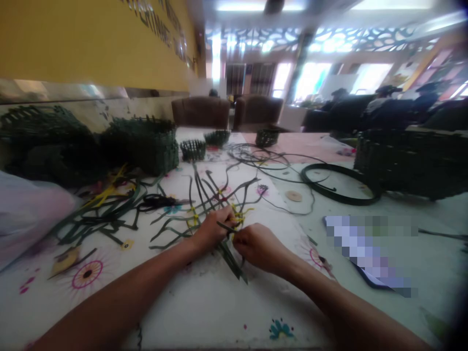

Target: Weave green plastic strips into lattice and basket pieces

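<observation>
Dark green flat strips, crossed into a loose woven lattice (206, 207), lie on the flowered tablecloth in the head view. Yellow ties (195, 216) bind several of the crossings. My left hand (215, 226) is closed on the near edge of this lattice. My right hand (258, 247) is closed beside it, its fingers pinching a green strip (225, 227) whose short end points left across my left fingers. Strip ends (234, 263) stick out toward me below both hands. My fingertips are partly hidden by the hands themselves.
Scissors (161, 201) and loose green strips (109, 214) lie to the left, near a plastic bag (29, 209). Woven baskets (146, 144) stand behind, and a large one (413, 165) at the right. A coiled band (340, 199) and a blurred-out flat object (365, 253) lie at right.
</observation>
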The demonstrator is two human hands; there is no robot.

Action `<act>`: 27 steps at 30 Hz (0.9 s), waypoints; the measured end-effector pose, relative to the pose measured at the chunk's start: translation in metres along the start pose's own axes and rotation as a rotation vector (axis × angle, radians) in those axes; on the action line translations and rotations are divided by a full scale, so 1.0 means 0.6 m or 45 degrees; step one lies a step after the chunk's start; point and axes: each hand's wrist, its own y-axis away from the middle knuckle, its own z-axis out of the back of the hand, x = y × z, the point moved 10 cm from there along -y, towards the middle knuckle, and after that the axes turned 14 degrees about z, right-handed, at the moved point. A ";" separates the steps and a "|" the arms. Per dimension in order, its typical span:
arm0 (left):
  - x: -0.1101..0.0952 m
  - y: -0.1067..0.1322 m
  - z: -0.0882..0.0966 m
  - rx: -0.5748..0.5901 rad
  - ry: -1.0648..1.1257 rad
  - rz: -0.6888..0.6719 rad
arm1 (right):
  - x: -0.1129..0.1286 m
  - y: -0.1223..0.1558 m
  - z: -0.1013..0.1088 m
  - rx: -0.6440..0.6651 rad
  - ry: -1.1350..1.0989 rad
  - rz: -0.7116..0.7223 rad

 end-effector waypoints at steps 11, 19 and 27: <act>0.017 -0.002 0.081 -0.345 0.090 0.136 | -0.044 0.015 0.058 -0.765 -0.766 -0.017; 0.004 0.012 0.102 -0.551 0.106 0.084 | -0.090 -0.005 -0.014 -0.652 -1.329 -0.213; -0.012 0.030 0.095 -0.623 0.116 0.081 | -0.039 -0.023 -0.020 -0.532 -1.379 0.093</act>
